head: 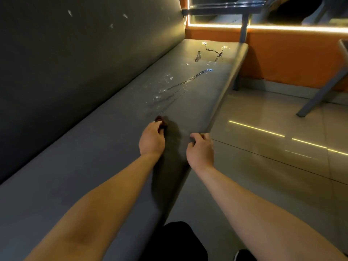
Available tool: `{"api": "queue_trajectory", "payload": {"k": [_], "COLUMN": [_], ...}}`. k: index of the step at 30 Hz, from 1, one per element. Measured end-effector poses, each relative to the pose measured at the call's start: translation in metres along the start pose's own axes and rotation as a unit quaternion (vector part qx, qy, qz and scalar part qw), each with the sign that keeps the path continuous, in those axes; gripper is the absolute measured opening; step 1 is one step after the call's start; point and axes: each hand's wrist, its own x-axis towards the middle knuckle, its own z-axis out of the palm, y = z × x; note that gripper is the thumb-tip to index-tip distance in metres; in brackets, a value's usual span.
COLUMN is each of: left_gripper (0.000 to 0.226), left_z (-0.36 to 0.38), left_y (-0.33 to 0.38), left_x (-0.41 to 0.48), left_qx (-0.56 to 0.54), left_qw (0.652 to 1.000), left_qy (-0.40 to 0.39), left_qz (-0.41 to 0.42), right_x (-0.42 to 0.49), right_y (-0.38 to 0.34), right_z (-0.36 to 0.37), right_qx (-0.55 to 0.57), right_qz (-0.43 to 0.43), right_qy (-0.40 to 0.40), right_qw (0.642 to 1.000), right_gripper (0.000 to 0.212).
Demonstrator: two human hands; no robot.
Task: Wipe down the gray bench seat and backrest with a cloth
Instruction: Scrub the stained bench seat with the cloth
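Now at mid-seat: cloth bunched in the left hand, wet streaks ahead

The left hand (151, 141) is curled around a dark reddish cloth (162, 123) and presses it down on the gray bench seat (94, 157). Only a small wad shows past the fingertips, so the hand likely holds it balled to put weight on one patch. The right hand (200, 149) lies just to the right, its fingers hooked over the seat's front edge. It seems to grip there to brace the body while the other arm reaches.

The seat's long axis runs straight away from both hands towards the far end, and the forearms line up with it. Pushing along that line would suit a wipe. The cloth's exposed tip points the same way, at the wet streaks (188, 81) that glisten beyond the left hand's fingertips. The cloth's own long axis cannot be told, because the hand covers most of it.

The backrest (75, 53) rises to the left of the left hand and carries a few pale flecks (125, 16) high up. I judge it not yet wiped. A tiled floor (263, 119) lies to the right of the right hand.
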Motion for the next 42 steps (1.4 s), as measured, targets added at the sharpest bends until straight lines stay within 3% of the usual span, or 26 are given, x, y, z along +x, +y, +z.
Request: {"api": "queue_trajectory", "payload": {"k": [2, 10, 17, 20, 23, 28, 34, 42], "left_gripper": [0.035, 0.027, 0.029, 0.029, 0.031, 0.027, 0.027, 0.024], "left_z": [0.007, 0.029, 0.025, 0.009, -0.012, -0.060, -0.122, -0.167], "left_y": [0.011, 0.045, 0.061, 0.068, 0.058, 0.020, -0.046, -0.101], "left_x": [-0.002, -0.028, -0.050, -0.052, -0.049, -0.065, -0.081, -0.085], "left_qx": [0.008, 0.016, -0.037, -0.158, -0.307, -0.396, -0.424, -0.359], "left_qw": [1.000, 0.996, 0.993, 0.979, 0.933, 0.881, 0.850, 0.850], "left_qy": [-0.021, -0.062, -0.098, -0.132, -0.128, -0.062, 0.013, 0.111], "left_qz": [-0.021, 0.062, 0.059, -0.013, -0.136, -0.251, -0.311, -0.370], "right_x": [0.002, 0.011, 0.011, 0.002, -0.008, -0.037, -0.079, -0.081], "right_y": [-0.001, 0.013, 0.016, 0.009, -0.016, -0.070, -0.136, -0.191], "right_z": [0.000, -0.005, -0.010, -0.012, -0.010, 0.017, 0.062, 0.113], "right_qx": [-0.015, 0.077, 0.091, 0.101, 0.144, 0.205, 0.222, 0.201], "right_qz": [-0.001, 0.041, 0.021, -0.006, -0.010, -0.039, -0.075, -0.092], "right_qy": [0.000, 0.031, -0.013, -0.015, -0.033, -0.116, -0.269, -0.343], "right_qw": [1.000, 0.996, 0.996, 0.995, 0.989, 0.971, 0.934, 0.913], "right_gripper": [0.033, 0.028, 0.022, 0.016, 0.020, 0.027, 0.035, 0.019]}}
